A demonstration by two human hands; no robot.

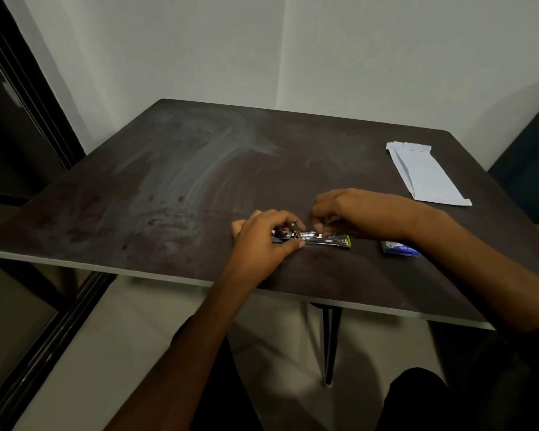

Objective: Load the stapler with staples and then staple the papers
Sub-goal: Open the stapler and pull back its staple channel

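A metal stapler (324, 239) with a yellow-green end lies opened flat on the dark table (175, 181) near its front edge. My left hand (263, 239) grips the stapler's left end, thumb along its front side. My right hand (352, 213) hovers over the stapler's middle with fingertips pinched together just above the open channel; whether staples are between them is too small to tell. A small blue staple box (400, 249) sits just right of the stapler. The folded white papers (425, 174) lie at the table's far right.
The table stands in a corner of pale walls, with a dark door frame (28, 119) at the left. A black table leg (330, 343) shows below the front edge, and a dark chair (532, 157) sits beyond the right edge.
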